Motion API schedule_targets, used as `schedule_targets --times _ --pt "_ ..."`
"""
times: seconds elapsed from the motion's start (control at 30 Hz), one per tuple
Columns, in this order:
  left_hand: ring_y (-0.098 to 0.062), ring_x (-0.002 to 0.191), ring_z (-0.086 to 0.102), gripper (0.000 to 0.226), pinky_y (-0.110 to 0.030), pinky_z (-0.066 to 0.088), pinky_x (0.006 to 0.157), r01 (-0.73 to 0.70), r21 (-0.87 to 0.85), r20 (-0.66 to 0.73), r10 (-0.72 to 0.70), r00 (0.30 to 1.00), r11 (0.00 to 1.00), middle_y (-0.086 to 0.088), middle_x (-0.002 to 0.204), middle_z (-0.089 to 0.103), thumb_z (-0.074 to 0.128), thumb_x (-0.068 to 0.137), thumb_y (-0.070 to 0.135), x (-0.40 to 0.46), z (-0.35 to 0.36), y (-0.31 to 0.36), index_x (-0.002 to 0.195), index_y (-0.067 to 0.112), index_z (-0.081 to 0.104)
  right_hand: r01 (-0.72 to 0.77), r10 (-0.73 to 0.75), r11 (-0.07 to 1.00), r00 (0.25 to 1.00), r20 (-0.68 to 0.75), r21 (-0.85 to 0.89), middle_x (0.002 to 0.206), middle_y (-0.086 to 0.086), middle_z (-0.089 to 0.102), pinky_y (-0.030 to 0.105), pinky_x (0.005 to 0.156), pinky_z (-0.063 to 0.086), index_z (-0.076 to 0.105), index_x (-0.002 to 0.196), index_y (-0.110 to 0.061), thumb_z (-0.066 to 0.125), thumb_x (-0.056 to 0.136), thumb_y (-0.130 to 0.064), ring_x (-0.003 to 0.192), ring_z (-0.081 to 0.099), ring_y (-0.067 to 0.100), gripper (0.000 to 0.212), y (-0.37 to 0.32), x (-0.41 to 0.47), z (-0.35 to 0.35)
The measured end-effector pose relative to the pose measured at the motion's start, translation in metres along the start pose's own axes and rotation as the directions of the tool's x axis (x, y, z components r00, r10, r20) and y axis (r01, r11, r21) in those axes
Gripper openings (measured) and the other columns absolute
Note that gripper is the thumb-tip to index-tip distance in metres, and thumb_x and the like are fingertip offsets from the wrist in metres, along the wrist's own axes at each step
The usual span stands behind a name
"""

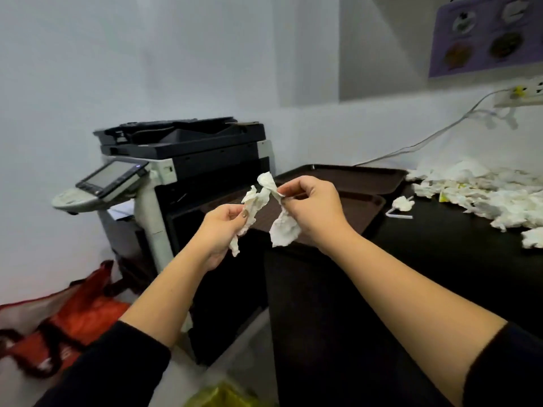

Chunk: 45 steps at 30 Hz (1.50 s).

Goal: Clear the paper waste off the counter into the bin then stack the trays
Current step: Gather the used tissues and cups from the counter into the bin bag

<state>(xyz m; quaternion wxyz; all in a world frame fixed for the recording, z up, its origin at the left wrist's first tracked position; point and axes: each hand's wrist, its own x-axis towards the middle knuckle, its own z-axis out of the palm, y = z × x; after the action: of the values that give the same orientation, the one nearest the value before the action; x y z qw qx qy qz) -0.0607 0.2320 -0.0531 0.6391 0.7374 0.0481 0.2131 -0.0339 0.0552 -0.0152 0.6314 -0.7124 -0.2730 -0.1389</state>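
A: the napkins (pixel 266 210) are up in the air over the tabletop's (pixel 440 245) left end, both grips pinching them. left hand (pixel 219 230) holds one twisted strip, right hand (pixel 311 211) the other crumpled bit

B: weightless and soft I'd guess, tears easy, so bunch it, don't tug

A: yeah. big pile (pixel 482 195) still on the right, two trays (pixel 346 186) between

B: open room below left, something yellow-green (pixel 223 396) down there, maybe the bin, can't tell. watch the copier (pixel 182 160) corner
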Motion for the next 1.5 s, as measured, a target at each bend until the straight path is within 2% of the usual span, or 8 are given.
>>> schedule_targets --times 0.3,0.57,0.67,0.83,0.93,1.07,1.33,1.5 --pt "-0.001 0.039 0.046 0.011 -0.014 0.037 0.039 0.472 0.003 -0.194 -0.462 0.865 0.882 -0.005 0.068 0.053 0.048 0.096 0.003 -0.103 -0.139 -0.190 0.093 0.004 0.058 -0.185 0.202 0.979 0.910 0.362 -0.081 0.070 -0.012 0.057 0.006 0.058 0.041 0.068 0.084 -0.011 0.059 0.082 0.006 0.065 0.052 -0.001 0.020 0.059 -0.088 0.146" --pt "-0.010 0.042 0.050 0.008 -0.016 0.039 0.036 0.752 -0.238 -0.303 -0.783 0.544 0.615 0.000 0.059 0.061 0.049 0.097 0.011 -0.189 -0.138 -0.340 0.099 0.009 0.056 -0.600 0.653 0.756 0.667 0.358 -0.262 0.077 -0.004 0.052 0.033 0.077 0.049 0.062 0.111 -0.008 0.051 0.087 0.003 0.081 0.054 0.018 0.028 0.181 -0.182 0.202" --pt "-0.016 0.066 0.053 0.020 -0.028 0.049 0.054 0.814 -0.218 -0.292 -0.832 0.472 0.538 -0.004 0.083 0.061 0.050 0.096 0.013 -0.196 -0.131 -0.370 0.115 0.008 0.054 -0.738 0.775 0.628 0.567 0.278 -0.248 0.079 -0.003 0.053 0.030 0.077 0.048 0.062 0.109 -0.007 0.048 0.088 0.005 0.082 0.054 0.017 0.029 0.207 -0.197 0.207" --pt "-0.013 0.117 0.050 0.037 -0.027 0.042 0.096 0.766 -0.040 -0.283 -0.742 0.607 0.642 0.003 0.132 0.050 0.050 0.096 0.024 -0.201 -0.113 -0.358 0.133 0.017 0.048 -0.870 0.879 0.467 0.436 0.193 -0.161 0.079 0.003 0.059 0.022 0.061 0.047 0.062 0.093 -0.008 0.047 0.086 0.008 0.069 0.055 0.012 0.023 0.229 -0.208 0.211" --pt "-0.008 0.111 0.055 0.033 -0.031 0.049 0.094 0.659 -0.130 -0.050 -0.669 0.741 0.740 0.010 0.124 0.056 0.057 0.090 0.037 -0.203 -0.089 -0.329 0.122 0.030 0.056 -0.936 0.924 0.347 0.331 0.194 -0.056 0.080 0.010 0.060 0.029 0.068 0.052 0.057 0.087 -0.008 0.047 0.086 0.011 0.072 0.059 0.018 0.022 0.237 -0.215 0.220" --pt "-0.009 0.094 0.064 0.015 -0.026 0.054 0.082 0.562 -0.028 -0.205 -0.555 0.806 0.826 0.008 0.099 0.068 0.070 0.082 0.022 -0.199 -0.077 -0.325 0.096 0.026 0.067 -0.947 0.934 0.309 0.284 0.218 -0.089 0.094 0.013 0.064 0.033 0.072 0.057 0.059 0.085 -0.012 0.044 0.088 0.009 0.084 0.063 0.024 0.026 0.248 -0.220 0.234" --pt "-0.016 0.094 0.059 0.037 -0.006 0.039 0.059 0.709 0.334 -0.317 -0.634 0.705 0.621 -0.008 0.115 0.062 0.063 0.086 0.009 -0.216 -0.122 -0.377 0.123 0.011 0.059 -0.489 0.803 0.552 0.530 0.273 -0.676 0.102 0.010 0.062 0.035 0.085 0.050 0.066 0.095 -0.009 0.053 0.084 0.003 0.097 0.060 0.028 0.021 0.266 -0.219 0.224" --pt "-0.014 0.095 0.057 0.039 -0.006 0.043 0.061 0.678 0.402 -0.305 -0.609 0.732 0.615 -0.009 0.121 0.060 0.054 0.086 -0.003 -0.224 -0.135 -0.387 0.122 0.012 0.061 -0.315 0.772 0.574 0.516 0.371 -0.756 0.118 0.014 0.055 0.026 0.078 0.042 0.065 0.101 -0.008 0.047 0.084 0.008 0.102 0.057 0.028 0.029 0.271 -0.227 0.224"
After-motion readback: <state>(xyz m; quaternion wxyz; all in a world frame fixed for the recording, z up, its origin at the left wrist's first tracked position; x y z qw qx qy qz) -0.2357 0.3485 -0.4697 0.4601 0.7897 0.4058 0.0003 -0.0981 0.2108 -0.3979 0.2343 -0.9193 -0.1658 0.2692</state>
